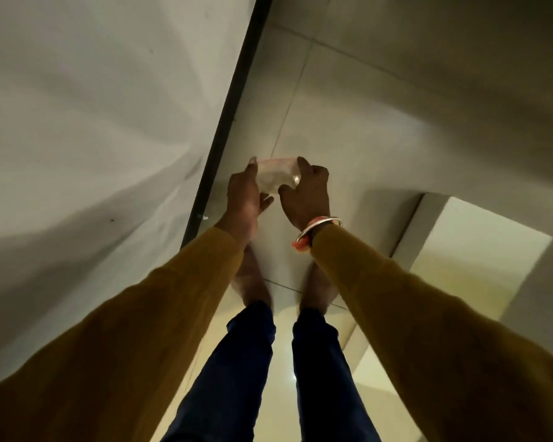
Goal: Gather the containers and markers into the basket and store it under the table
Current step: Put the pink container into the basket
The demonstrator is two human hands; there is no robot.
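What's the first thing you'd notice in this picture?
In the middle, the left hand and right hand grip a small clear container between them, above the tiled floor. Mustard-yellow sleeves stretch up from the bottom corners, and a white table with a dark edge fills the left side.

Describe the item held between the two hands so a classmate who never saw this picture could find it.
Follow the dark edge of the white table down to where two mustard sleeves meet above the tiled floor. There the left hand and right hand grip a small container between them. It alone is see-through: clear plastic, faintly pink along its top.
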